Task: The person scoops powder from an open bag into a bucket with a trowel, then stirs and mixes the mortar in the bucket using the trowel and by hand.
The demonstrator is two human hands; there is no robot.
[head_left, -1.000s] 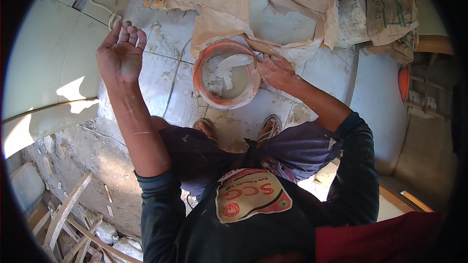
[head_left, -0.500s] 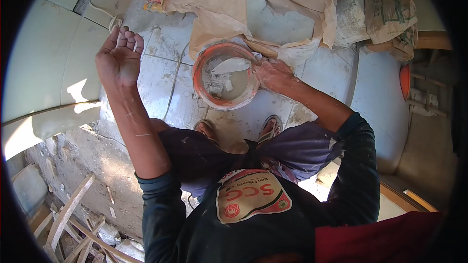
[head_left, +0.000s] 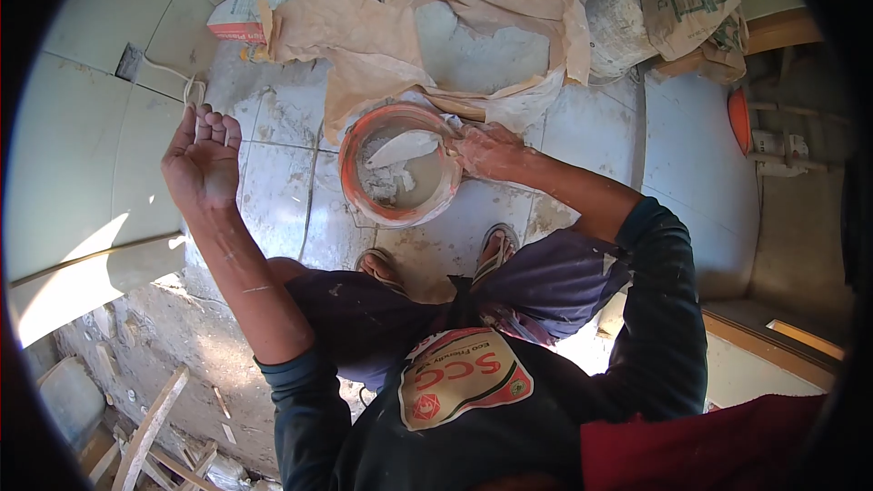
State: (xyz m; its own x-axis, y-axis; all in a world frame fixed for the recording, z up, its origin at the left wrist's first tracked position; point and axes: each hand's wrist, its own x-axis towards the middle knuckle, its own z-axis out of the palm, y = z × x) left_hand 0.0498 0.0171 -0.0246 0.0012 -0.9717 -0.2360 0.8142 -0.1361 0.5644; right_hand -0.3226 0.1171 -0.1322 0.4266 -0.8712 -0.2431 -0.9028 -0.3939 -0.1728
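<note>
1. Widest of all, the tiled floor [head_left: 277, 182], smeared with pale residue, and here everything is set out at the feet.
2. Beyond the work, a torn brown paper sack [head_left: 359, 23] is spread wide, with pale powder [head_left: 482, 50] exposed inside; its near edge is brought right up to the bucket, though whether they touch cannot be told.
3. Now the orange-rimmed bucket [head_left: 349, 168], stood upright on the floor just in front of the feet. The step in hand is judged to be the working of its contents with a tool; the next move seems to call for the blade to be guided low, inside the rim.
4. Over to the left grip [head_left: 202, 168]: nothing is held! It is raised well apart from the bucket, palm turned up, fingers loosely curled.
5. And the right grip [head_left: 491, 153], set at the bucket's right rim, appears to be clenched on a trowel; the handle is mostly hidden, and whether the rim is also touched cannot be told.
6. The trowel [head_left: 405, 147] is pointed leftward from that grip, its white-coated blade held over the bucket's mouth.
7. Below the blade, a wet pale mix [head_left: 423, 177] is seen to the right.
8. Smallest, chalky lumps [head_left: 382, 186] are gathered towards the left.
</note>
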